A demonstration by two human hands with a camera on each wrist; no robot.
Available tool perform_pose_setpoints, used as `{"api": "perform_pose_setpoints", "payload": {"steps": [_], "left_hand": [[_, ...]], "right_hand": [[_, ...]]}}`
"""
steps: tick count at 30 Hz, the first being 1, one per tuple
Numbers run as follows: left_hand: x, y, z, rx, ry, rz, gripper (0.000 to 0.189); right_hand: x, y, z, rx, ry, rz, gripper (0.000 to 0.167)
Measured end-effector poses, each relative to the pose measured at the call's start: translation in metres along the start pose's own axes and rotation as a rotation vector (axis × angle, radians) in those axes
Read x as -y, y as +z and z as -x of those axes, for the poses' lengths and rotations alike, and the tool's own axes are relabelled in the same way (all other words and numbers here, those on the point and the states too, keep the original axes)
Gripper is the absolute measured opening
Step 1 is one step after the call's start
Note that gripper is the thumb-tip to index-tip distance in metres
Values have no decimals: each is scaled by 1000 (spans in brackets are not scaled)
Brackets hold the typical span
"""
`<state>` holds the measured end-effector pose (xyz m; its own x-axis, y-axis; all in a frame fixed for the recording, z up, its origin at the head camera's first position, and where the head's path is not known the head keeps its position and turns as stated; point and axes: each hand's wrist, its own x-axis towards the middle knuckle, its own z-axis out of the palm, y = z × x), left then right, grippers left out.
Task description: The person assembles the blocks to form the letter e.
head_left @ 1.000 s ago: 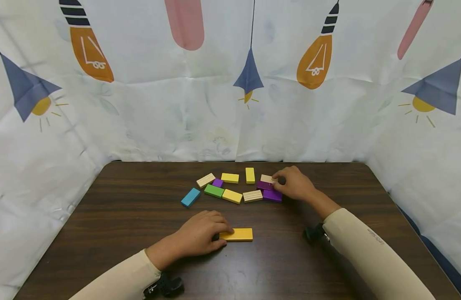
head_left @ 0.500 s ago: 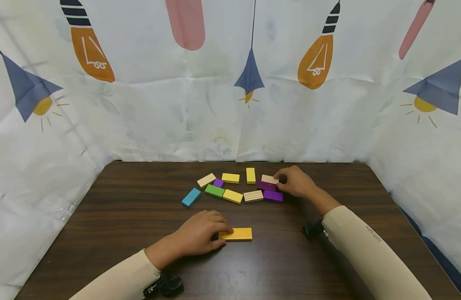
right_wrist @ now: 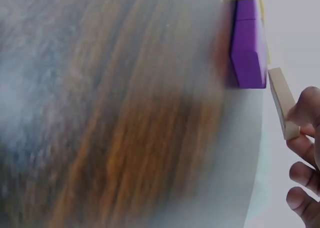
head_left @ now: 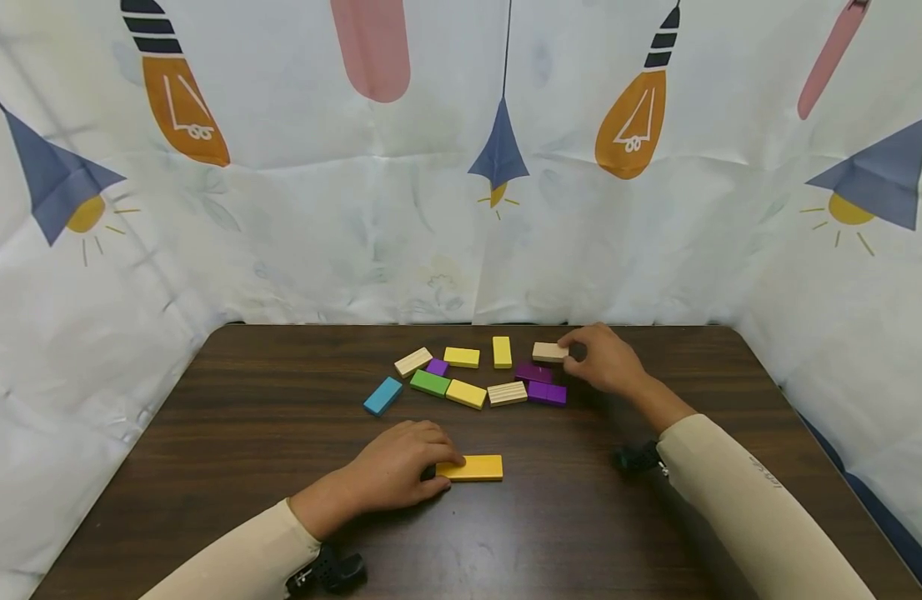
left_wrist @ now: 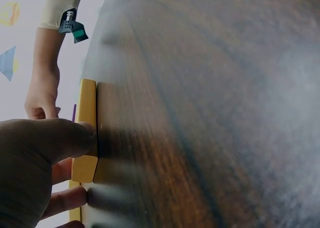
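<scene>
At the near middle of the table, my left hand (head_left: 401,467) grips the left end of an orange-yellow block (head_left: 479,468). In the left wrist view the thumb lies along the near side of this yellow block (left_wrist: 87,105), with fingers on its other side. Farther back, my right hand (head_left: 605,360) pinches a plain wooden block (head_left: 548,352) by its right end. In the right wrist view that wooden block (right_wrist: 281,98) appears held up between thumb and fingers, tilted. Just in front of it lie a dark purple block (head_left: 533,373) and a bright purple block pair (head_left: 547,393).
More blocks lie left of the purple ones: a striped wooden block (head_left: 507,393), a yellow block (head_left: 466,394), a green block (head_left: 430,383), a blue block (head_left: 383,396) and a small purple block (head_left: 437,367). An upright yellow block (head_left: 502,352) is nearby. A printed curtain (head_left: 341,233) hangs behind.
My right hand has moved the plain wooden block up and right, away from over the dark purple block. My left hand stays on the orange-yellow block, almost unmoved.
</scene>
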<state>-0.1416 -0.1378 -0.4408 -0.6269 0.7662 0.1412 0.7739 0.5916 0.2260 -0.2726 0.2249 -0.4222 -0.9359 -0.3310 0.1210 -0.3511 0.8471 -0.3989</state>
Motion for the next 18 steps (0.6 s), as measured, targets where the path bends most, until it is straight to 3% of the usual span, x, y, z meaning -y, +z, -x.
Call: {"api": "perform_pose_setpoints", "payload": {"steps": [18], "left_hand": [[1, 0, 0, 7, 0, -5, 26]], "right_hand": [[10, -4, 34, -30, -171, -46, 22]]}}
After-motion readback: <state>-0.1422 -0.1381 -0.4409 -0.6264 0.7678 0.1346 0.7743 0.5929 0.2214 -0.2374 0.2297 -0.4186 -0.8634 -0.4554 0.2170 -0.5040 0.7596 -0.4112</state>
